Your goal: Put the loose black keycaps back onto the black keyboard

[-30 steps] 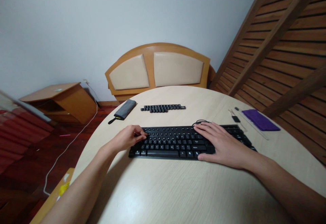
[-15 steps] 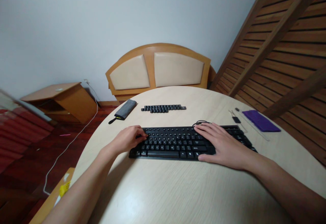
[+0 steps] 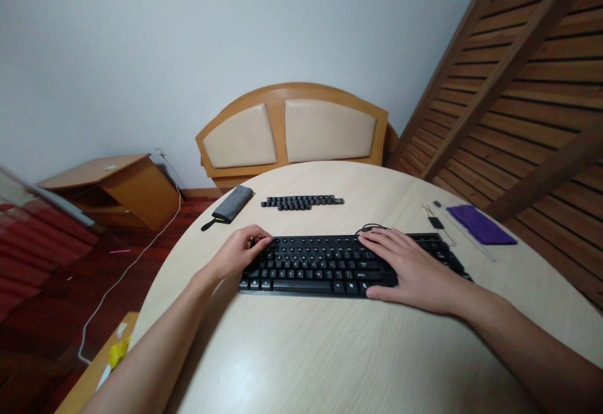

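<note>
A black keyboard lies on the pale round table, its long side towards me. At its far left corner my left hand is closed in a pinch, thumb and fingers together over the keys. What sits between those fingertips, if anything, is too small to see. My right hand lies flat across the keyboard's right part, fingers stretched over the keys towards the back edge, thumb near the front edge. It covers some of the keys. Beyond the keyboard, loose black keycaps stand in rows.
A grey pouch with a black loop lies at the back left. To the right are a purple cloth, a thin rod and a small black-handled tool. A coiled cable sits behind the keyboard.
My left hand has moved slightly away from me, from the left side keys up to the keyboard's far left corner. The right hand has stayed in place.
</note>
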`<state>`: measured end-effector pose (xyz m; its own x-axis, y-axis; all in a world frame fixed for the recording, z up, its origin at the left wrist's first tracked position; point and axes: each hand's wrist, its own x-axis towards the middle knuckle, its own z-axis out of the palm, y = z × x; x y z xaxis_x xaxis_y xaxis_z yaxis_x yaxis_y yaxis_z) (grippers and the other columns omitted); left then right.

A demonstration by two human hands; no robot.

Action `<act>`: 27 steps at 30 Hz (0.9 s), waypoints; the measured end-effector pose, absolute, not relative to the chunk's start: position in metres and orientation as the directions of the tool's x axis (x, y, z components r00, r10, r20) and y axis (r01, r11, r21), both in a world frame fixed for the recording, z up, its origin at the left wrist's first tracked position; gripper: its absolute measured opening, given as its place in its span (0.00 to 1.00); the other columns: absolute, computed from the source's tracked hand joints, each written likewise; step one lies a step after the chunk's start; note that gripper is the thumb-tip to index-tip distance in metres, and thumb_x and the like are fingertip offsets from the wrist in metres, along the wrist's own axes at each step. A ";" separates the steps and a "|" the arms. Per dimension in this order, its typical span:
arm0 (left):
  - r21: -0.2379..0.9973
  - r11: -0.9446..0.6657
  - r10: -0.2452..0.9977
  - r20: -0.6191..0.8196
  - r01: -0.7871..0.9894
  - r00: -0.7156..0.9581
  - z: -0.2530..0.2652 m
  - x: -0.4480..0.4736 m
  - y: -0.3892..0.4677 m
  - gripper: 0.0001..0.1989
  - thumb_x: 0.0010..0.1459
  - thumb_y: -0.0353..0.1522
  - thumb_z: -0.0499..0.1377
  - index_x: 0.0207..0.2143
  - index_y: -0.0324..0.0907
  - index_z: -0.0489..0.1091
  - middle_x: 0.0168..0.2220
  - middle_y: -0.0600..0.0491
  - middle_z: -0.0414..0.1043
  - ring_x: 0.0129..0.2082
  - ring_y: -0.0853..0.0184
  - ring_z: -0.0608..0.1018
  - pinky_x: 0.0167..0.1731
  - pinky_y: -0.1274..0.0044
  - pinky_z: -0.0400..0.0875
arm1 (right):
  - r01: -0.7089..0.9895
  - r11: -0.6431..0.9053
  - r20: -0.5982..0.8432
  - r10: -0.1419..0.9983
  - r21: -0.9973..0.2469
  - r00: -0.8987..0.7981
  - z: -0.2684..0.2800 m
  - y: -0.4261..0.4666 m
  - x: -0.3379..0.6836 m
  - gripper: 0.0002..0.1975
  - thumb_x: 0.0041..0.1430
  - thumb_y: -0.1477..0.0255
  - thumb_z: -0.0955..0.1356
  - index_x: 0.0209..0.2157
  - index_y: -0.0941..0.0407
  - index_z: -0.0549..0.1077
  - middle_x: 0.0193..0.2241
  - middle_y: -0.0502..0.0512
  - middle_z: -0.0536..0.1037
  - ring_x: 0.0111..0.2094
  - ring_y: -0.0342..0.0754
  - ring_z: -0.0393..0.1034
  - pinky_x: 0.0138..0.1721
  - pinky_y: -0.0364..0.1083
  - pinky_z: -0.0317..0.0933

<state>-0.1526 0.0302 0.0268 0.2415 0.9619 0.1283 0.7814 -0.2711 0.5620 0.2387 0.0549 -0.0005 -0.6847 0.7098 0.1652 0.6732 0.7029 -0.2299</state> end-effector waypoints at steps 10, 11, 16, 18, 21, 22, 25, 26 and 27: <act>0.282 -0.177 0.975 0.178 0.943 0.130 0.011 -0.144 0.089 0.18 0.65 0.37 0.54 0.56 0.44 0.69 0.43 0.51 0.78 0.36 0.65 0.79 0.38 0.76 0.72 | 0.678 0.697 0.160 0.715 -0.233 -0.681 0.001 0.054 0.238 0.48 0.52 0.42 0.67 0.65 0.59 0.61 0.65 0.66 0.62 0.66 0.67 0.52 0.66 0.67 0.43; 0.263 -0.163 0.978 0.171 0.951 0.121 0.010 -0.143 0.096 0.18 0.65 0.37 0.54 0.56 0.44 0.69 0.42 0.52 0.78 0.37 0.65 0.80 0.37 0.77 0.71 | 0.676 0.700 0.162 0.713 -0.233 -0.682 0.000 0.054 0.238 0.48 0.52 0.42 0.67 0.66 0.58 0.61 0.65 0.66 0.62 0.66 0.67 0.52 0.66 0.67 0.43; 0.162 -0.088 0.989 0.132 0.983 0.067 0.006 -0.140 0.121 0.21 0.62 0.34 0.56 0.58 0.48 0.68 0.43 0.51 0.80 0.40 0.61 0.80 0.39 0.76 0.71 | 0.660 0.711 0.190 0.702 -0.242 -0.686 -0.001 0.054 0.239 0.47 0.52 0.42 0.67 0.65 0.57 0.61 0.64 0.64 0.63 0.65 0.66 0.52 0.65 0.67 0.44; 0.131 -0.064 0.991 0.124 0.989 0.048 0.006 -0.139 0.127 0.23 0.62 0.34 0.56 0.60 0.48 0.67 0.44 0.50 0.79 0.42 0.59 0.80 0.41 0.75 0.71 | 0.651 0.716 0.207 0.697 -0.251 -0.687 -0.002 0.054 0.239 0.46 0.52 0.43 0.67 0.66 0.55 0.61 0.64 0.64 0.63 0.65 0.66 0.52 0.65 0.67 0.45; 0.105 -0.042 0.993 0.116 0.994 0.030 0.006 -0.136 0.130 0.22 0.62 0.34 0.55 0.59 0.47 0.68 0.46 0.48 0.79 0.45 0.58 0.80 0.44 0.74 0.71 | 0.644 0.721 0.216 0.692 -0.255 -0.689 -0.003 0.054 0.239 0.47 0.52 0.43 0.68 0.66 0.55 0.60 0.64 0.63 0.63 0.66 0.65 0.52 0.66 0.66 0.44; 0.101 -0.036 0.993 0.116 0.994 0.024 0.006 -0.136 0.129 0.21 0.62 0.34 0.55 0.57 0.47 0.69 0.47 0.48 0.79 0.45 0.58 0.79 0.44 0.74 0.71 | 0.644 0.721 0.215 0.692 -0.255 -0.689 -0.003 0.054 0.239 0.47 0.52 0.43 0.68 0.66 0.55 0.60 0.65 0.63 0.63 0.66 0.65 0.52 0.66 0.66 0.44; 0.103 -0.018 0.993 0.119 0.995 0.006 0.009 -0.136 0.126 0.16 0.63 0.34 0.55 0.52 0.46 0.72 0.46 0.48 0.79 0.45 0.58 0.80 0.42 0.74 0.71 | 0.645 0.718 0.214 0.694 -0.261 -0.687 -0.003 0.054 0.239 0.47 0.52 0.43 0.68 0.66 0.55 0.60 0.65 0.63 0.63 0.65 0.66 0.52 0.65 0.67 0.44; 0.107 -0.014 0.993 0.121 0.994 0.001 0.010 -0.136 0.124 0.14 0.62 0.34 0.56 0.50 0.46 0.73 0.45 0.49 0.79 0.44 0.58 0.80 0.41 0.74 0.72 | 0.645 0.718 0.214 0.695 -0.263 -0.686 -0.003 0.054 0.239 0.46 0.52 0.43 0.68 0.66 0.54 0.60 0.65 0.63 0.63 0.65 0.66 0.52 0.65 0.67 0.44; 0.113 -0.011 0.992 0.125 0.993 -0.003 0.011 -0.137 0.120 0.13 0.62 0.34 0.57 0.47 0.46 0.74 0.45 0.49 0.79 0.44 0.58 0.80 0.40 0.75 0.72 | 0.646 0.716 0.214 0.697 -0.263 -0.685 -0.003 0.054 0.239 0.46 0.52 0.43 0.68 0.66 0.54 0.60 0.65 0.63 0.63 0.65 0.66 0.52 0.65 0.67 0.44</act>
